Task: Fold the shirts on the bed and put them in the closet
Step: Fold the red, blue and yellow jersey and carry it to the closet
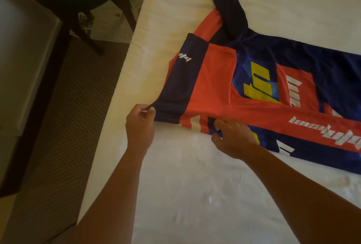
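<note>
While both arms reach, fingers pinch shirt.

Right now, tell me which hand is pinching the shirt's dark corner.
The left hand, nearest the bed's edge, pinches the dark corner of the shirt; the right hand holds the near edge further in.

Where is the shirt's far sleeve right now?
In the head view, the far sleeve lies at upper centre on the white bed, folded back toward the shirt, away from both hands.
</note>
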